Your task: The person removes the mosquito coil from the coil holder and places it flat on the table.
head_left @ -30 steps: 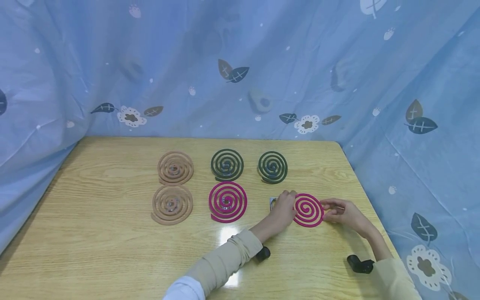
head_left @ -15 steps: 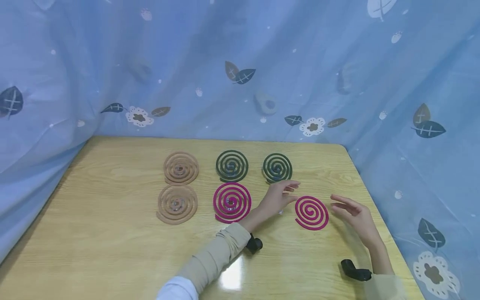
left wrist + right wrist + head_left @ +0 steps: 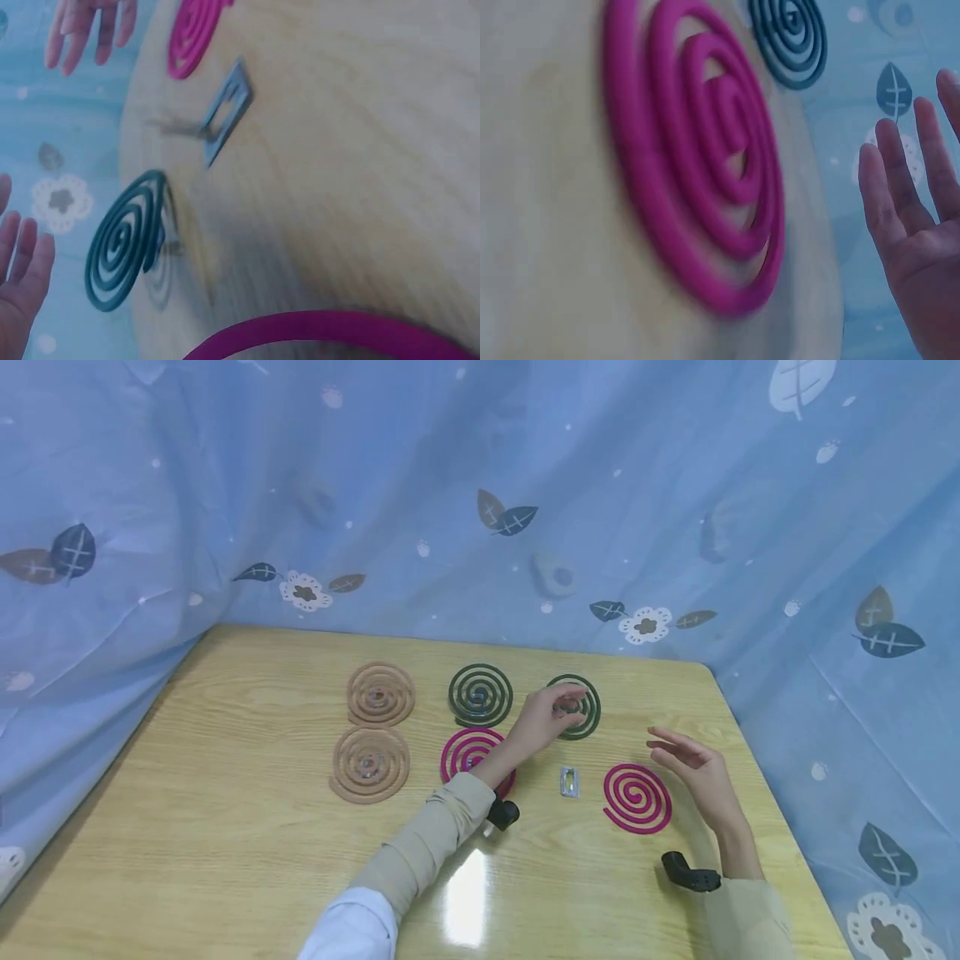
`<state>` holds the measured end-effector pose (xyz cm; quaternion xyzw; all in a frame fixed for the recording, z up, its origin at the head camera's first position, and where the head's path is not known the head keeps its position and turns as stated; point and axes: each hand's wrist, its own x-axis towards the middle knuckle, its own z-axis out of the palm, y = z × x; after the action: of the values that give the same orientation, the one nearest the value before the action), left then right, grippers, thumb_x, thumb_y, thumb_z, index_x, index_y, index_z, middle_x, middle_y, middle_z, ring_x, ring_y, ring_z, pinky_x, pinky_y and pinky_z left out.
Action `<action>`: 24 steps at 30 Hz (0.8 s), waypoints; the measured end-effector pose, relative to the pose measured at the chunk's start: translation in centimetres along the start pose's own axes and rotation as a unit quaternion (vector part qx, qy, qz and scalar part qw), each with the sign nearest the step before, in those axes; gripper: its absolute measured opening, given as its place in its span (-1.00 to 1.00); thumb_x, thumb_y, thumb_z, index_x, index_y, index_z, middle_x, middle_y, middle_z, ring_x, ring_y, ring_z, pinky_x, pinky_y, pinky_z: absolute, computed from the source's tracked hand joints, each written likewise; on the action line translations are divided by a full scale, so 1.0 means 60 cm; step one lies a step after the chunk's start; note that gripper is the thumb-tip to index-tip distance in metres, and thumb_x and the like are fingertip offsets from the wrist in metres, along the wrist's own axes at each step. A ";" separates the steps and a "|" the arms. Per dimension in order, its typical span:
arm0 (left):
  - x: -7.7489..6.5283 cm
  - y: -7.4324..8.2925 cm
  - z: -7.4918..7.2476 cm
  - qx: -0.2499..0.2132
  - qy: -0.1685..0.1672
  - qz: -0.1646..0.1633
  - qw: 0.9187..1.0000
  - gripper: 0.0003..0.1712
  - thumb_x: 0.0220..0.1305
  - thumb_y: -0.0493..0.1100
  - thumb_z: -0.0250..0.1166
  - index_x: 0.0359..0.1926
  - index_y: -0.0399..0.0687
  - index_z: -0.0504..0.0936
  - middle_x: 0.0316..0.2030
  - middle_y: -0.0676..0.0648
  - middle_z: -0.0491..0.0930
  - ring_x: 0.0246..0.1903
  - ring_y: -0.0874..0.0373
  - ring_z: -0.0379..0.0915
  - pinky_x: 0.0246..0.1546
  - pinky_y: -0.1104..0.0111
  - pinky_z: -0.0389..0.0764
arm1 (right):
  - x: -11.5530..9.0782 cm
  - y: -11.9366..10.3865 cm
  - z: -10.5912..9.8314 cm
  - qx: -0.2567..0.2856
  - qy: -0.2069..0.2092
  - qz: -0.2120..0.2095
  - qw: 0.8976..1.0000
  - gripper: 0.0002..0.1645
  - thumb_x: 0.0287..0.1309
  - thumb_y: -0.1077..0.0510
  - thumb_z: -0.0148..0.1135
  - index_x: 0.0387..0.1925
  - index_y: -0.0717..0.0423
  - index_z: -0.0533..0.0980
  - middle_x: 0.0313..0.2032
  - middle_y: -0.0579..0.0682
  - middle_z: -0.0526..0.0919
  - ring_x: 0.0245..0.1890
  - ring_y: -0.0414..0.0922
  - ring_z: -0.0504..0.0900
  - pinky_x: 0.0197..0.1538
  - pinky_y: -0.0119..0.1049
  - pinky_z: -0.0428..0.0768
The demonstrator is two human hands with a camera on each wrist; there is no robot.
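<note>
My left hand (image 3: 546, 720) is above the right green mosquito coil (image 3: 594, 718), fingers loosely bent and holding nothing. Part of that coil is hidden behind the hand. In the left wrist view this green coil (image 3: 124, 240) sits raised on a small stand. To the right of the loose pink mosquito coil (image 3: 637, 793), my right hand (image 3: 701, 772) hovers with relaxed, parted fingers. The right wrist view shows the hand (image 3: 922, 255) apart from the pink coil (image 3: 630, 150). Between the left forearm and the pink coil lies a small metal coil stand (image 3: 569, 782), its prong upright.
Two tan coils, a rear one (image 3: 381, 693) and a front one (image 3: 370, 764), stand left on the wooden table (image 3: 225, 827). Another green coil (image 3: 480, 695) is mid-row, with a second pink coil (image 3: 457, 752) partly under the left forearm. A blue curtain (image 3: 420, 485) surrounds the table.
Both hands have let go of the pink coil, which now rests on the table. The left hand has moved back over the green coil, uncovering the metal stand. The right hand has drawn away.
</note>
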<state>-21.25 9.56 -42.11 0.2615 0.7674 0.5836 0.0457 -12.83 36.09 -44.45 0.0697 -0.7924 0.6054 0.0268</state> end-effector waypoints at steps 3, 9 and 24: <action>0.005 -0.003 -0.002 -0.010 0.017 -0.003 1.000 -0.51 0.21 -0.35 0.31 0.18 -0.26 0.50 0.10 -0.20 0.54 0.04 -0.09 0.51 0.04 0.40 0.59 | 0.022 0.001 0.003 -0.008 -0.013 0.006 1.000 -0.49 0.31 0.25 0.14 0.26 0.31 0.36 0.11 -0.19 0.57 0.06 -0.32 0.54 0.07 -0.59 0.50; 0.007 -0.017 0.001 -0.002 0.056 -0.003 0.998 -0.54 0.17 -0.39 0.33 0.13 -0.28 0.55 0.07 -0.20 0.57 0.03 -0.12 0.52 -0.03 0.38 0.62 | 0.073 0.011 0.007 0.009 -0.067 0.026 0.997 -0.47 0.32 0.24 0.14 0.27 0.30 0.35 0.25 -0.05 0.46 0.11 -0.33 0.50 0.12 -0.56 0.48; 0.011 -0.041 0.030 0.019 0.159 -0.054 0.986 -0.51 0.00 -0.49 0.41 0.04 -0.34 0.60 0.05 -0.26 0.53 0.07 -0.11 0.47 0.01 0.27 0.62 | 0.158 0.033 0.010 0.042 -0.133 0.092 0.986 -0.45 0.30 0.31 0.13 0.25 0.47 0.27 0.34 -0.04 0.34 0.15 -0.44 0.40 0.17 -0.47 0.48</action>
<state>-22.02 10.98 -44.75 0.1245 0.7888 0.5998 -0.0502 -22.45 35.31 -45.30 0.0776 -0.7658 0.6234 -0.1374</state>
